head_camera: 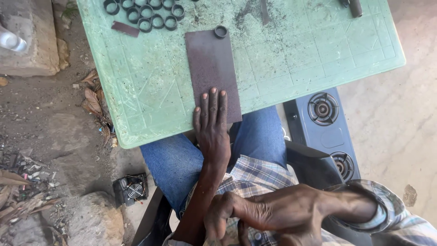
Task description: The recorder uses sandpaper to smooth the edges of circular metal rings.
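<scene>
My left hand [212, 123] lies flat, fingers together, on the near end of a dark brown rectangular sheet [210, 59]. The sheet rests on a scratched green table [296, 59] and reaches its front edge. A single black ring [221, 31] sits at the sheet's far corner. My right hand [268, 214], in a plaid sleeve, is low by my lap with its fingers curled against my left forearm near the elbow. Whether it grips anything there is hidden.
Several black rings [144, 13] cluster at the table's far left beside a small dark strip [125, 28]. A tool handle [354, 7] lies far right. A blue two-burner stove [324, 130] stands under the table's right side. On the ground are a small fan [131, 187] and a stone block [27, 45].
</scene>
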